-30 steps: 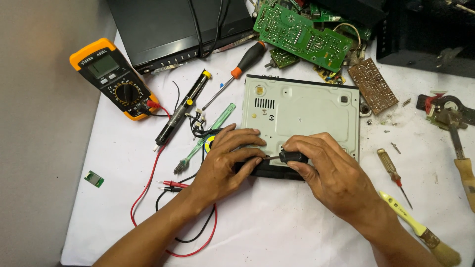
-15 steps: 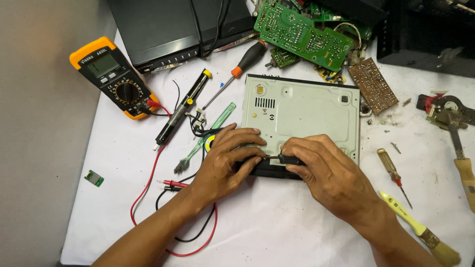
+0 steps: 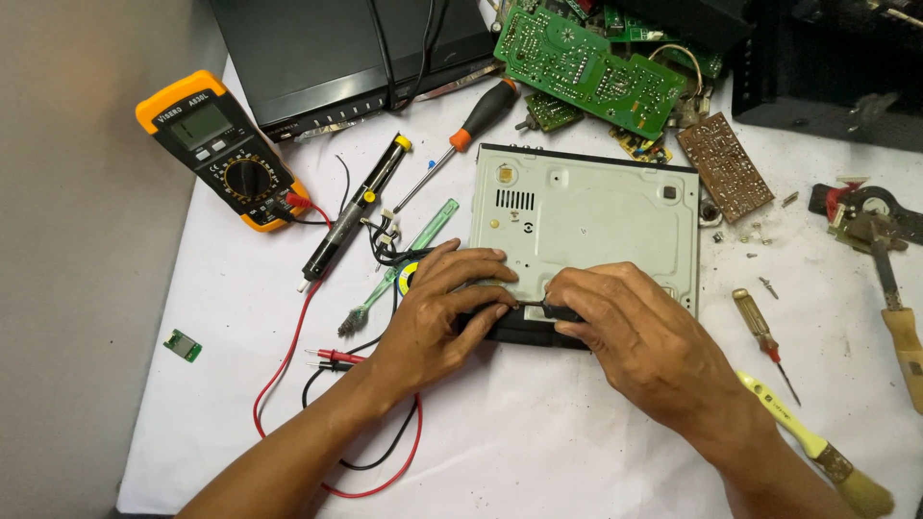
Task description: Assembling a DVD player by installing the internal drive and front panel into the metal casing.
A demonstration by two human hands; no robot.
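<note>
Change since a moment earlier: almost none; both hands had stayed at the near edge of the metal casing (image 3: 586, 226), fingers shifted only slightly.
Left hand (image 3: 437, 312): curled over the near-left corner of the casing, fingers closed on its black front panel (image 3: 524, 332), bracing it.
Right hand (image 3: 639, 336): fingers pinched shut around a small dark-handled tool (image 3: 553, 308) whose thin shaft pointed left toward the left hand's fingertips.
Casing position: flat on the white cloth (image 3: 577, 442), grey underside up, directly beyond both hands, its front edge under them.
Markings: a slotted vent and a few round holes sat on the casing's left part; no label could be made out there.
Left of the hands: yellow-cased multimeter (image 3: 223, 149) at the cloth's far-left edge, its red and black leads (image 3: 288, 384) looping down beside the left forearm; a black desoldering pump (image 3: 356, 211), a green-handled brush (image 3: 404, 264) and an orange-and-black screwdriver (image 3: 471, 130) lay between meter and casing.
Far side: green circuit boards (image 3: 586, 62) and a brown perforated board (image 3: 726, 163) beyond the casing, a black case (image 3: 336, 53) beside them.
Right of the hands: a small red-handled screwdriver (image 3: 760, 327), a yellow-handled brush (image 3: 808, 437), loose screws (image 3: 760, 231), a wooden-handled tool (image 3: 899, 317).
In the way: nothing lay between the hands and the casing; a small green chip (image 3: 182, 345) lay well apart at left.
</note>
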